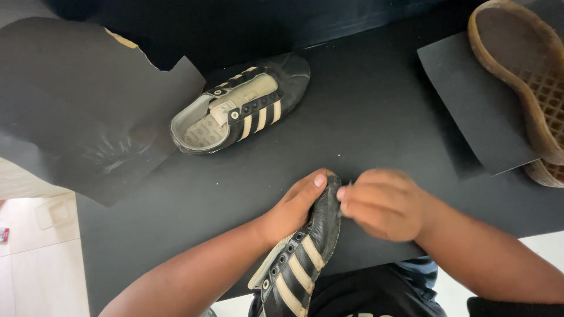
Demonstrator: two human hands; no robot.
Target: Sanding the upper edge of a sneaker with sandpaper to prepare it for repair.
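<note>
Left hand (294, 208): wrapped round the toe end of the near shoe (302, 258), thumb up along the leather, gripping it firm.
Right hand (385, 202): curled tight, fingertips (343, 199) pinched at the shoe's toe edge; what they pinch, if anything, is too small to tell.
Near shoe: black leather with cream stripes, laceless, tilted on its side at the tabletop's (364, 111) front edge, toe pointing away from the person, heel hanging off towards the lap.
Far shoe (241, 108): the matching one, lying flat on the tabletop, opening up, toe to the upper right, heel resting on the big sheet (82, 117). Well apart from both hands.
Big sheet: dark, torn along its top edge, creased, spread over the tabletop's left corner.
Small sheet (470, 105): dark rectangle on the right, lying flat.
Third shoe (523, 76): sole up, tan rubber with a waffle pattern, partly resting on the small sheet, at the picture's right edge.
Floor (41, 258): pale tiles, showing lower left.
</note>
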